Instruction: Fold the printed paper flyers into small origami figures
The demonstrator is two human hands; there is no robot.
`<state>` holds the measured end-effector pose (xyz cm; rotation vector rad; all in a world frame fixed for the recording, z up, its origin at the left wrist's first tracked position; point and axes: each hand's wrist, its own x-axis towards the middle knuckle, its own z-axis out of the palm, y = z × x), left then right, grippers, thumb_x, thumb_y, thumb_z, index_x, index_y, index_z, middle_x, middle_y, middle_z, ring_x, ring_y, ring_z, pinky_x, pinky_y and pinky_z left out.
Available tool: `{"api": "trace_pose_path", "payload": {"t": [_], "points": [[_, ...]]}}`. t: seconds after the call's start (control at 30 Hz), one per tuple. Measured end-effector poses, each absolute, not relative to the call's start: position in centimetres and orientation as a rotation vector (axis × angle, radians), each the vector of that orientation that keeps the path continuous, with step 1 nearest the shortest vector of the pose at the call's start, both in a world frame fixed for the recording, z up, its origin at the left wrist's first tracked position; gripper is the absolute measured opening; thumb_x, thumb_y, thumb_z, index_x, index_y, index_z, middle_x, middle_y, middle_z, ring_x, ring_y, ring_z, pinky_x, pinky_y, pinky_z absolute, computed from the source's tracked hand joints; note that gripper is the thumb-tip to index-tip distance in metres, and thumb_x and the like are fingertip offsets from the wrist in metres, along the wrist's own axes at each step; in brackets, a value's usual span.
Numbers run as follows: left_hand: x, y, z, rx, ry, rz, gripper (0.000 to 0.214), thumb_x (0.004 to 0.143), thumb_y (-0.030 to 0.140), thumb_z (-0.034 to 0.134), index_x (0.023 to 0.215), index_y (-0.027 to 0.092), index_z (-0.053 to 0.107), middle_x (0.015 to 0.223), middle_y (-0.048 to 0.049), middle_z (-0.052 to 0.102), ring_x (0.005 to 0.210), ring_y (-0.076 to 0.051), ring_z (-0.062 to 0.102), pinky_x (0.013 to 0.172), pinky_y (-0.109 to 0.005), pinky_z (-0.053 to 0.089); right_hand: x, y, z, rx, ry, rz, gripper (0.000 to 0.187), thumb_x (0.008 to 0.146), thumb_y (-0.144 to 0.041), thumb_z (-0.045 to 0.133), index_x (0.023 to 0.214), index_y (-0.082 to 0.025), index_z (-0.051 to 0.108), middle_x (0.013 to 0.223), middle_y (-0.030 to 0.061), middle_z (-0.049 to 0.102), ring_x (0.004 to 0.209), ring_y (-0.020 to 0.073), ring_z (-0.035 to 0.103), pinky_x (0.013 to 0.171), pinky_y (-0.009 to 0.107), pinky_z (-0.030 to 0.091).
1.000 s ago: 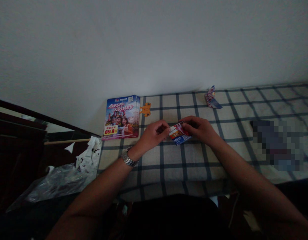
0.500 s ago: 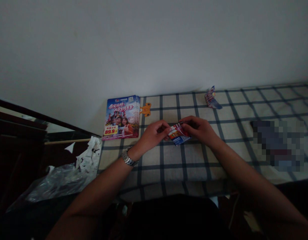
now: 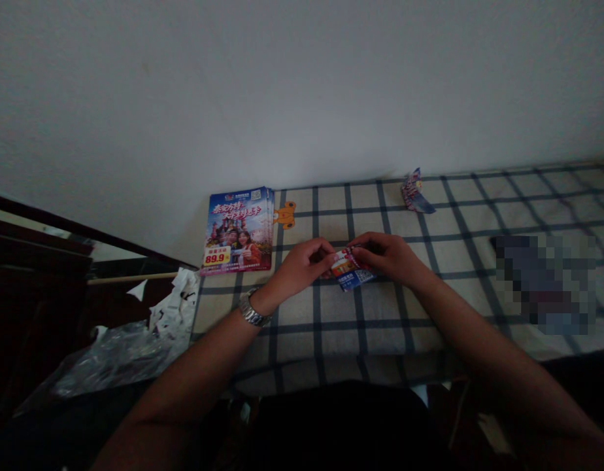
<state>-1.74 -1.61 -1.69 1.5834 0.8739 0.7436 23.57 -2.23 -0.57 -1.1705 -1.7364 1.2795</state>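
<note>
A folded leaflet (image 3: 352, 269) is sitting between the left grip (image 3: 302, 265) and the right grip (image 3: 385, 256), with both pinching it just above a cloth (image 3: 361, 340). Left of the left grip, a stack of brochures (image 3: 237, 230) is lying on the cloth, with a small paper cut-out (image 3: 284, 214) resting just beside its right edge. Behind the right grip, a second folded leaflet (image 3: 414, 193) is standing near a wall (image 3: 302, 85). Farther right, a pixel-blurred object (image 3: 544, 284) is lying on the cloth. Left of the cloth, below the stack, crumpled paper (image 3: 177, 304) is lying against a plastic sheet (image 3: 120, 360).
</note>
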Motion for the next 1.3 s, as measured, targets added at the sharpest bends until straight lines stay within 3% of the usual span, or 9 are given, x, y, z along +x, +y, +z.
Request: {"api": "trace_pose_path", "payload": {"t": [0.53, 0.83, 1.3], "points": [[-1.66, -1.47, -1.37, 1.504, 0.853, 0.768, 0.035, 0.097, 0.051, 0.069, 0.097, 0.017, 0.064, 0.083, -0.0019, 0.07, 0.068, -0.011, 0.069, 0.064, -0.021, 0.059, 23.59, -2.23, -0.41, -1.215, -1.698, 1.243, 0.031, 0.093, -0.046, 0.071, 0.11, -0.021, 0.076, 0.093, 0.0053, 0.079, 0.08, 0.0201, 0.072, 0.07, 0.033, 0.057], [-1.99, -1.32, -1.79, 1.464, 0.879, 0.793, 0.039, 0.097, 0.055, 0.066, 0.096, 0.017, 0.062, 0.082, -0.0034, 0.071, 0.072, -0.012, 0.071, 0.067, -0.023, 0.062, 24.01, -2.05, -0.52, -1.24, -1.694, 1.14, 0.033, 0.093, -0.05, 0.071, 0.111, -0.023, 0.076, 0.098, 0.0057, 0.079, 0.084, 0.0222, 0.072, 0.075, 0.036, 0.058], [-1.94, -1.41, -1.29, 1.585, 0.952, 0.824, 0.027, 0.097, 0.043, 0.065, 0.089, 0.018, 0.061, 0.071, 0.0021, 0.062, 0.058, -0.009, 0.059, 0.056, -0.019, 0.049, 23.62, -2.35, -0.38, -1.219, -1.711, 1.194, 0.033, 0.094, -0.049, 0.07, 0.112, -0.021, 0.076, 0.095, 0.0055, 0.079, 0.081, 0.0205, 0.072, 0.07, 0.033, 0.056]]}}
